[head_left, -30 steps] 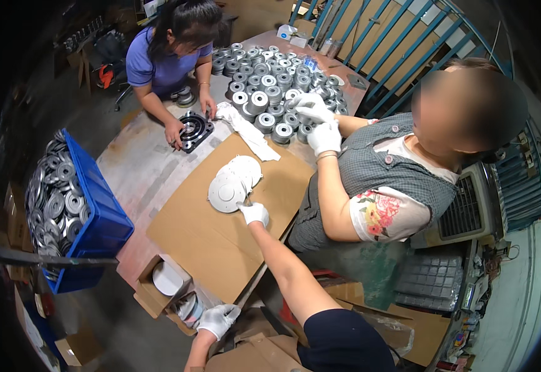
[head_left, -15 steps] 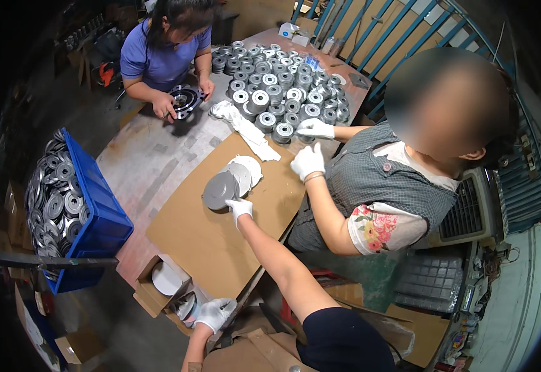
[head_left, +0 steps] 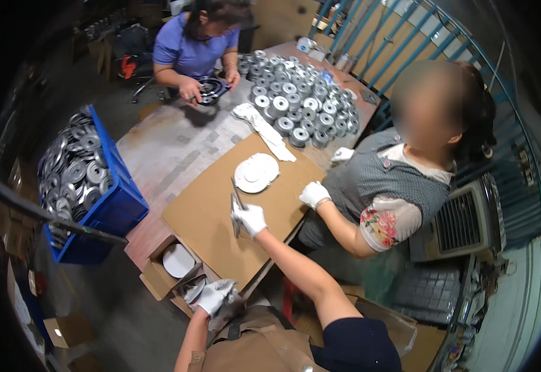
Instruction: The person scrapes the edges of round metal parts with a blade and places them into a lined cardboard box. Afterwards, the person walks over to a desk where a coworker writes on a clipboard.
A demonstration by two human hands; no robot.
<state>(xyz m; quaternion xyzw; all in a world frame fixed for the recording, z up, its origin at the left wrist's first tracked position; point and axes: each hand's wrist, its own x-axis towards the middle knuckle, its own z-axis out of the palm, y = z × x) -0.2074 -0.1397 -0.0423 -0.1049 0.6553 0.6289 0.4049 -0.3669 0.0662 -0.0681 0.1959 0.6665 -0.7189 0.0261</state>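
My right hand [head_left: 250, 220], in a white glove, is closed on a grey round plate [head_left: 235, 217], turned nearly edge-on above the cardboard sheet [head_left: 205, 220]. Just beyond it, two pale round plates [head_left: 256, 173] overlap flat on the cardboard. My left hand [head_left: 216, 297], also gloved, has its fingers curled at the table's near edge, beside a crumpled greyish item [head_left: 193, 291]; what those fingers hold cannot be made out. Left of it, an open carton [head_left: 152, 276] contains a white round piece [head_left: 178, 261].
A co-worker's gloved hand [head_left: 314, 194] rests at the cardboard's right edge. Across the table, another person holds a dark round part [head_left: 211, 90]. Many stacked metal rings [head_left: 308, 102] fill the far right, near a white cloth [head_left: 261, 130]. A blue crate [head_left: 118, 208] of metal rings stands left.
My right hand has lifted the grey plate off the pale ones, drawn it nearer and tipped it edge-on. The co-worker's hands have moved back from the rings. The whole view has shifted.
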